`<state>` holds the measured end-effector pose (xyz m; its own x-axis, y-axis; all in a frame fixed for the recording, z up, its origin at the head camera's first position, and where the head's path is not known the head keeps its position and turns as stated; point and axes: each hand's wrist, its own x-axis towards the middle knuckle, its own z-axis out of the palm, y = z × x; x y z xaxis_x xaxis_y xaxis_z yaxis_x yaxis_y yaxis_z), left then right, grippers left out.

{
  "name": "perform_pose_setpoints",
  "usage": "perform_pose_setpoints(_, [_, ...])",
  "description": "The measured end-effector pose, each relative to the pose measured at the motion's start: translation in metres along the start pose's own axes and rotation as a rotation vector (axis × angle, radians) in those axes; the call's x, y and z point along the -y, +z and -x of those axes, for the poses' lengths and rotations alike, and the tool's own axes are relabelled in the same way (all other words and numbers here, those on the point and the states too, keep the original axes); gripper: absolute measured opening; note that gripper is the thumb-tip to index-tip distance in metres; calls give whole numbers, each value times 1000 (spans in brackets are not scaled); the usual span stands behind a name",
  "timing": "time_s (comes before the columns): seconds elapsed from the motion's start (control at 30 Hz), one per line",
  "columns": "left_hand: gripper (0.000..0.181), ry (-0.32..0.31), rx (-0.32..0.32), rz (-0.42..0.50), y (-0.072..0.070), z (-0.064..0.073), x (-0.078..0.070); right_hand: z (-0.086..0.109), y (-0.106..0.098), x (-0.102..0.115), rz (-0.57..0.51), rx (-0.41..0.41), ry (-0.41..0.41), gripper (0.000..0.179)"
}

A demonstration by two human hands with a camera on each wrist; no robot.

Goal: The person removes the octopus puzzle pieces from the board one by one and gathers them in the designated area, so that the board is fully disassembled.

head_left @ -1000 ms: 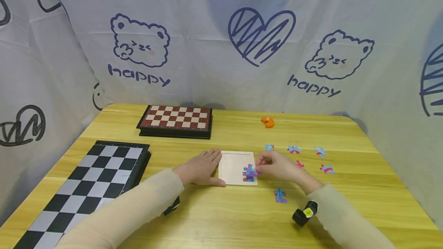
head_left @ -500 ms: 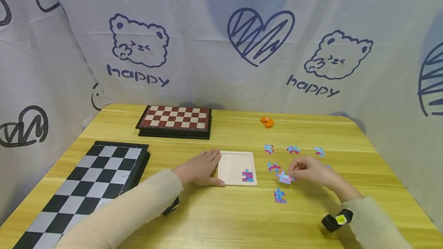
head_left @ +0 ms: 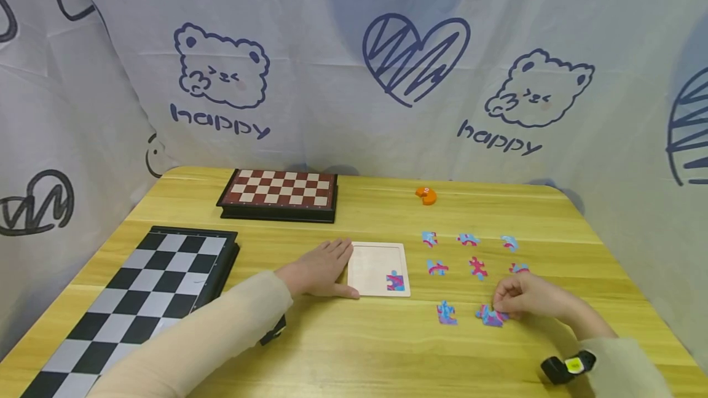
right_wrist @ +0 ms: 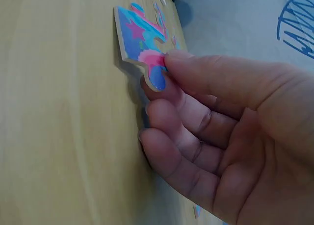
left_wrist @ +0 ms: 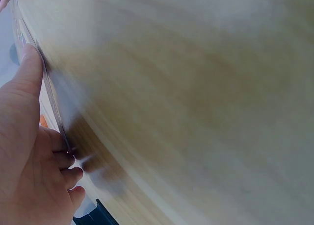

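Observation:
My right hand (head_left: 525, 296) pinches a blue, purple and pink jigsaw puzzle piece (right_wrist: 140, 36) between thumb and index finger, low over the table at the front right. The left hand (head_left: 321, 269) lies flat, its fingers and thumb against the left side of a pale square puzzle tray (head_left: 367, 269). One puzzle piece (head_left: 395, 281) sits in the tray's lower right corner. In the left wrist view, the thumb (left_wrist: 30, 70) touches the tray's edge. To the left of the pinched piece lies another puzzle piece (head_left: 445, 312).
Several loose puzzle pieces (head_left: 478, 267) lie in rows right of the tray. A brown-and-white chessboard box (head_left: 279, 195) stands at the back, a black-and-white chessboard (head_left: 144, 300) at the left. A small orange object (head_left: 426, 195) lies at the far side. A printed cloth (head_left: 310, 78) hangs behind.
My right hand has lifted a puzzle piece away from the tray and carried it right and toward the front of the table. The left hand has stayed at the tray.

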<state>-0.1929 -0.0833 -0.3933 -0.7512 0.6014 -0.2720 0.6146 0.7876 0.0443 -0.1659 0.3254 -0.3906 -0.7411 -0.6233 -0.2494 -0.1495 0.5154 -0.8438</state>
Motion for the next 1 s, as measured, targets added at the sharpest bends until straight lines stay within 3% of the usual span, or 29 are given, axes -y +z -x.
perform_pose_setpoints(0.2, [94,-6,-1,-3,1,0,1,3,-3,-5,-12,28,-37,15])
perform_pose_setpoints(0.7, [94,1,-5,2,1,1,0,2,-3,-6,-24,17,-17,12])
perform_pose_setpoints(1.0, [95,5,-5,-2,1,0,1,-11,-3,7,64,-74,-3,15])
